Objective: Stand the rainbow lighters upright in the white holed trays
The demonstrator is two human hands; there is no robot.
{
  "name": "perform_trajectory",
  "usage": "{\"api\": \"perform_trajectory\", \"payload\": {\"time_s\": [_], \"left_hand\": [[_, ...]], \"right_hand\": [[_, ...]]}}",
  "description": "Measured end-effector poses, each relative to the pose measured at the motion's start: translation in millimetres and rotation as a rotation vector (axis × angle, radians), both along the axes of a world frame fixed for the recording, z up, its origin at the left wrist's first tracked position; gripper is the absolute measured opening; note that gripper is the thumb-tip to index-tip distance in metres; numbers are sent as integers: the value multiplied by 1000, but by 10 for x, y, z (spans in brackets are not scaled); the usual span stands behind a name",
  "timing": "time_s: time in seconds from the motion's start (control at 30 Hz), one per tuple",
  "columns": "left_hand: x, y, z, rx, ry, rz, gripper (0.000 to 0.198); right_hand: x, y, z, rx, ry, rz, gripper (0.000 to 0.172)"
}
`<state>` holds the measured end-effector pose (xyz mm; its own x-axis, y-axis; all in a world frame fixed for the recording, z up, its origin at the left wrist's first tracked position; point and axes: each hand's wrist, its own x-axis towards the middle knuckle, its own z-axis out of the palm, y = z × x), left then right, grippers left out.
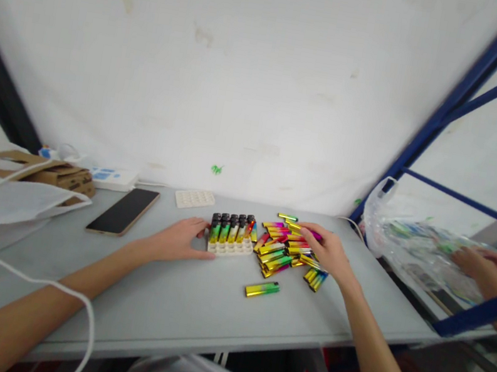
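My left hand point(182, 241) lies flat, steadying the tray point(229, 245); right of it, my right hand point(325, 253) pinches a light, slick, stiff lighter point(305, 230) mid-body.

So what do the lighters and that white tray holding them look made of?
Lighters: likely metallic-coated plastic or foil wrap, with a glossy rainbow sheen and bright glints; too small to tell which. White tray: looks like matte moulded plastic, opaque, with regular round pockets. The left hand steadies it.
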<state>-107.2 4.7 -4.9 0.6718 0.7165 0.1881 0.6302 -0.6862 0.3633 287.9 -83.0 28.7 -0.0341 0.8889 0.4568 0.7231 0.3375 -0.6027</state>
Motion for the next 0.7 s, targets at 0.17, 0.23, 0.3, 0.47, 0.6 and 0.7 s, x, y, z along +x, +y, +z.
{"api": "perform_trajectory", "payload": {"time_s": [0.17,0.23,0.3,0.47,0.6,0.7], "left_hand": [[-5,-11,-9,-7,-19,3,64],[-9,-17,-15,-10,-19,7,64],[-14,-20,-23,-2,-21,10,63],[-27,-13,-41,0,-18,5,62],[-21,-15,-23,-14,-14,8,62],[-6,-25,5,-12,-19,-2,62]], "right_hand": [[-291,478,43,-66,381,-1,56],[-449,597,85,-49,438,56,59],[-615,661,114,-64,469,169,59],[-975,656,11,-215,715,408,51],[-1110,586,-144,-335,771,318,59],[-1159,554,-213,-361,763,176,60]]}}
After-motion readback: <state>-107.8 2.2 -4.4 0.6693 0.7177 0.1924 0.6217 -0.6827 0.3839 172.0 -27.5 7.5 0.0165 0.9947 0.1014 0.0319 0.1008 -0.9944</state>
